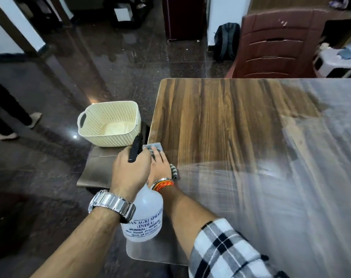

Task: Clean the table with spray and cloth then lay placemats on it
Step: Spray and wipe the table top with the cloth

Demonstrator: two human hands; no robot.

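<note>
The left hand [130,173] is closed around the neck of a clear spray bottle [143,215], held off the table's [230,121] near-left edge. The right hand [159,165] is pressed flat, fingers spread, on a grey cloth [153,147] at that edge. An empty cream basket [110,123] is set on brown placemats [98,169], left of both hands.

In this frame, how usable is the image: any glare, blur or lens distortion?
Head view: broad pale glare washes out the right and near part of the table, streaked with motion blur; the far-left wood grain stays clear. Wide-angle bending curves the table edges. The left hand and the spray bottle label are fairly sharp; the cloth under the right hand is soft.
</note>
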